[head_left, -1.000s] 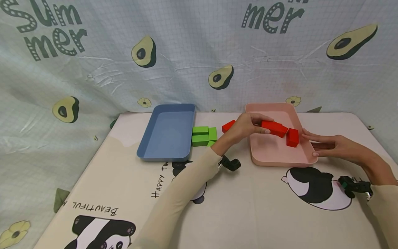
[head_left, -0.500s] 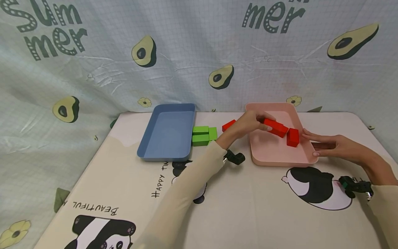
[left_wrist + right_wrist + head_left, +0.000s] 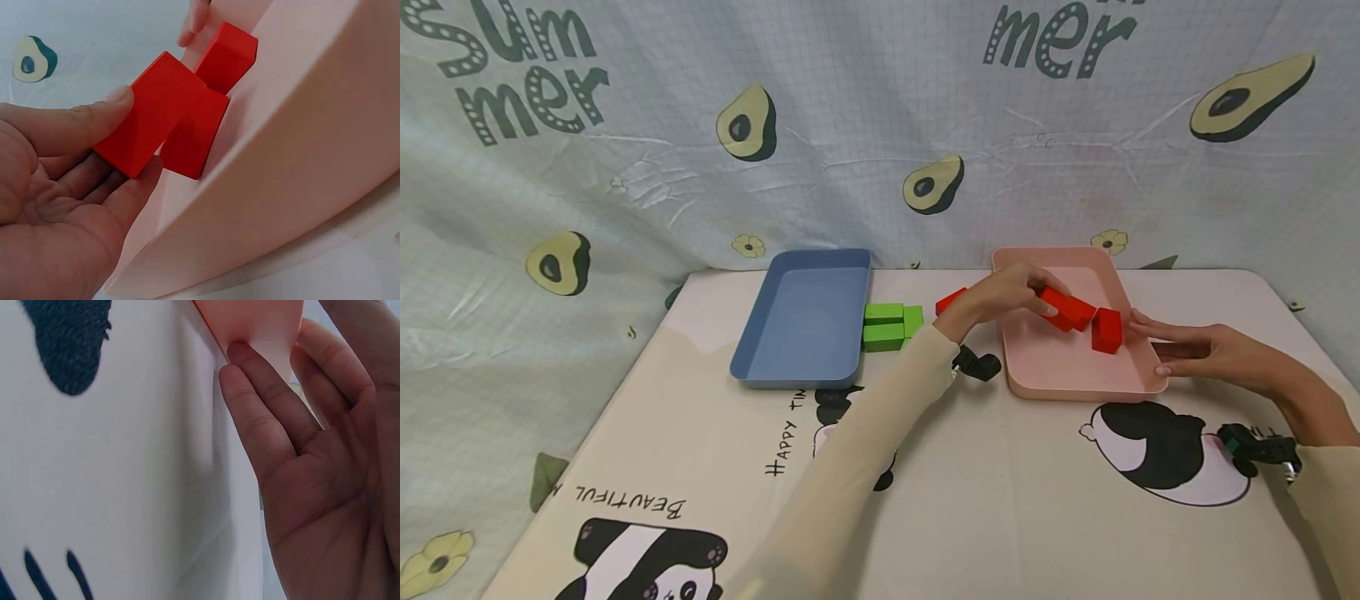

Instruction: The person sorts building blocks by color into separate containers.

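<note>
My left hand [image 3: 1000, 292] pinches a red block [image 3: 150, 115] between thumb and fingers over the pink tray [image 3: 1052, 371]. In the left wrist view the held block overlaps a second red block [image 3: 199, 137] that sits in the tray. A third red block [image 3: 1107, 331] lies beside these, near the tray's right wall. My right hand [image 3: 1232, 358] is at the tray's right side, its fairly straight fingers touching the outer wall; the right wrist view shows fingertips [image 3: 234, 375] against the pink side. Left of the tray, another red block [image 3: 950, 301] is partly hidden by my left hand.
Several green blocks [image 3: 883, 337] lie together on the table, close against the right side of a blue tray [image 3: 797, 325]. A patterned cloth curtain [image 3: 850, 125] hangs along the table's back edge. Printed pandas mark the table cover [image 3: 1000, 517].
My left hand has moved slightly right with its red block, which now overlaps more of the second block. My right hand stays in place at the pink tray.
</note>
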Motion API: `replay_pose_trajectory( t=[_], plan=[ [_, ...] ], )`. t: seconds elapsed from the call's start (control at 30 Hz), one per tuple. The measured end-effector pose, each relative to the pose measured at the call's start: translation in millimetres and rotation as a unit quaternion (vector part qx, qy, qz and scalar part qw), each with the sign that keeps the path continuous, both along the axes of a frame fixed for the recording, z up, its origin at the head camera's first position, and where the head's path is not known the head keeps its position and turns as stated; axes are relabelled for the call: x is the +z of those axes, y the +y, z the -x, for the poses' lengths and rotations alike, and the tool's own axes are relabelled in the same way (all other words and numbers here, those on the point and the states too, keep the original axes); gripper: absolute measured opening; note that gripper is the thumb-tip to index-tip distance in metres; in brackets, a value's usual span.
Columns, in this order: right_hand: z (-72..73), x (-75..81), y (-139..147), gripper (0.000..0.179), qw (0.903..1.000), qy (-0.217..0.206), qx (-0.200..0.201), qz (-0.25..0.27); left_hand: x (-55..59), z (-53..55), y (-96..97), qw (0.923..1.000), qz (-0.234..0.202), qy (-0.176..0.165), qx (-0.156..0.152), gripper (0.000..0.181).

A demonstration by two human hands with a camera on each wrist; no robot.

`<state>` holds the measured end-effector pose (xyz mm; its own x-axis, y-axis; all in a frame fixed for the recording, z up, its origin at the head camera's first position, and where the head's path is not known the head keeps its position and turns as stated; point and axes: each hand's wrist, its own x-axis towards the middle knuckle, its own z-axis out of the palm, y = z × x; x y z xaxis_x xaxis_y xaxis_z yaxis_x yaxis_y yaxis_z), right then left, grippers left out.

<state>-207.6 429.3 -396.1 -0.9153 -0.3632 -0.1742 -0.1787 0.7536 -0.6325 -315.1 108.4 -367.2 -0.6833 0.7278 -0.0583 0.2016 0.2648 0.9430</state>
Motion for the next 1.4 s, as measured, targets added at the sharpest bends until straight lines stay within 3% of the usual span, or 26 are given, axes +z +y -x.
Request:
replay_pose_trajectory(
  t=[0.43, 0.63, 0.97, 1.4],
  plan=[
    [0.7, 0.6, -1.1, 0.073, 1.0000, -0.008, 0.003, -0.001, -1.1, 10.3, 17.4, 0.9974, 0.066, -0.026, 0.010, 0.028],
    [2.2, -0.4, -2.3, 0.074, 0.9999, -0.015, -0.001, -0.008, -3.6, 18.2, 22.7, 0.9957, 0.083, -0.038, -0.018, 0.028],
    [1.5, 1.1, -2.3, 0.074, 0.9999, -0.011, 0.001, -0.003, -4.7, 25.9, 27.2, 0.9904, 0.082, -0.049, -0.100, 0.030],
    [0.6, 1.7, -2.0, 0.073, 0.9999, -0.015, 0.000, -0.004, -5.1, 29.9, 36.3, 0.9874, 0.091, -0.041, -0.123, 0.031]
  ],
)
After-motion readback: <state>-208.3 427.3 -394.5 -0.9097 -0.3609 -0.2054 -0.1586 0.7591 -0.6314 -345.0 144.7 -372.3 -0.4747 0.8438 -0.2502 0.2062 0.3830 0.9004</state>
